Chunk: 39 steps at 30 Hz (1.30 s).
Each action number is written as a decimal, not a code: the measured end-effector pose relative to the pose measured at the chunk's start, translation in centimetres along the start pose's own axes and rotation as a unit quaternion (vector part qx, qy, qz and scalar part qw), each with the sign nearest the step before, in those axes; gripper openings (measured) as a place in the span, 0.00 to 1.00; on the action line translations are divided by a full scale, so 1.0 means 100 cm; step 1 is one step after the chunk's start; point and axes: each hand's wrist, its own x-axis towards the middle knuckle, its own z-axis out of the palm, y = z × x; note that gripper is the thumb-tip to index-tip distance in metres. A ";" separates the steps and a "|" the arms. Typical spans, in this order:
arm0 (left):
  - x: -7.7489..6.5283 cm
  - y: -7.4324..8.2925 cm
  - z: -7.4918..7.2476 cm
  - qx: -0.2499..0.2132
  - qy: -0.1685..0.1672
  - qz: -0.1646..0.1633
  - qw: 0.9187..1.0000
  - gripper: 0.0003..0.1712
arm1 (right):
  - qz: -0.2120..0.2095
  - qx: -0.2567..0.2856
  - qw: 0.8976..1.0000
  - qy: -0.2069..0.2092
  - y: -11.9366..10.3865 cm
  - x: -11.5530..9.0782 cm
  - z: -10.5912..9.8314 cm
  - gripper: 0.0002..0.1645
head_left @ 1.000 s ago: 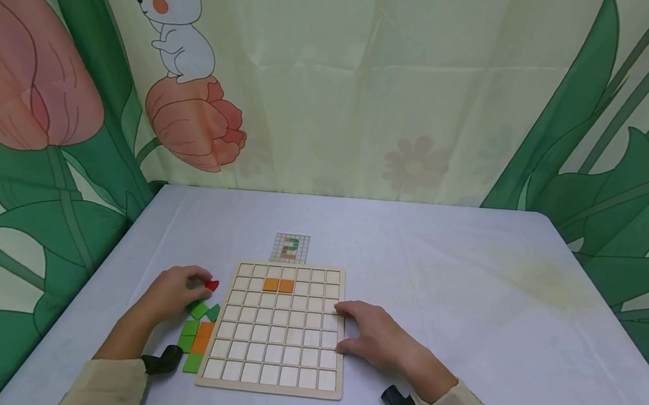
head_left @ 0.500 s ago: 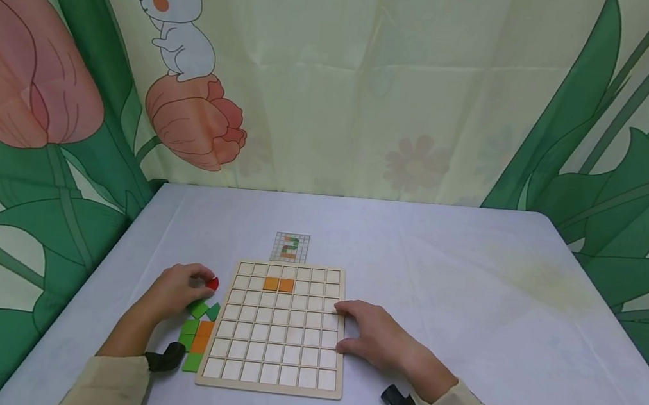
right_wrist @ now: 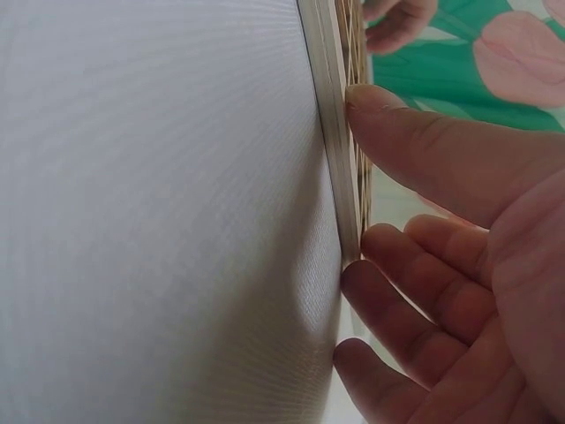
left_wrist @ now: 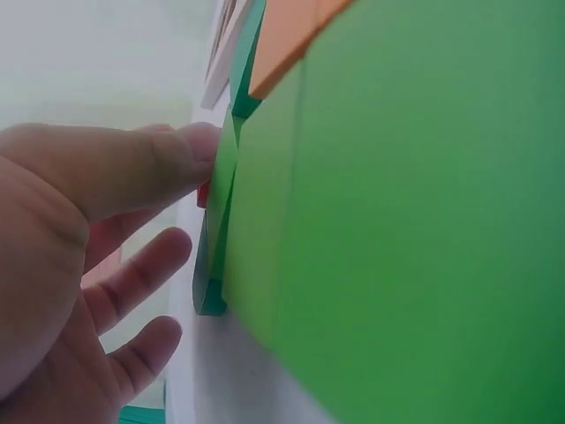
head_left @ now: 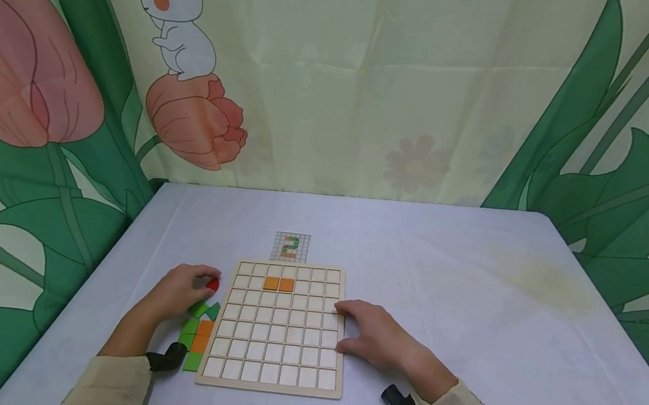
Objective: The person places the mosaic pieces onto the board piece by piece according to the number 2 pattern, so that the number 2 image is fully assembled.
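A wooden grid board lies on the table with two orange tiles set in its second row. My left hand is just left of the board, and its fingertips pinch a small red piece. In the left wrist view the thumb lies against a green tile, with a sliver of the red piece behind its tip. My right hand rests on the board's right edge with relaxed fingers. In the right wrist view the thumb touches the board's rim.
Loose green tiles and one orange tile lie in a cluster left of the board. A small pattern card sits beyond the board. The pale cloth-covered table ends at a printed curtain.
My left hand with the red piece has crept slightly away from me. The right hand and the board have not moved.
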 end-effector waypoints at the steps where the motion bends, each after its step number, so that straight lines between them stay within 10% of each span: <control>1: 0.000 0.000 0.000 0.000 0.003 -0.002 1.000 0.21 | 0.000 0.000 1.000 0.000 0.000 0.000 0.000 0.38; 39: 0.003 0.006 -0.003 0.008 0.030 -0.009 0.999 0.19 | -0.001 0.000 1.000 0.004 0.000 0.000 0.000 0.38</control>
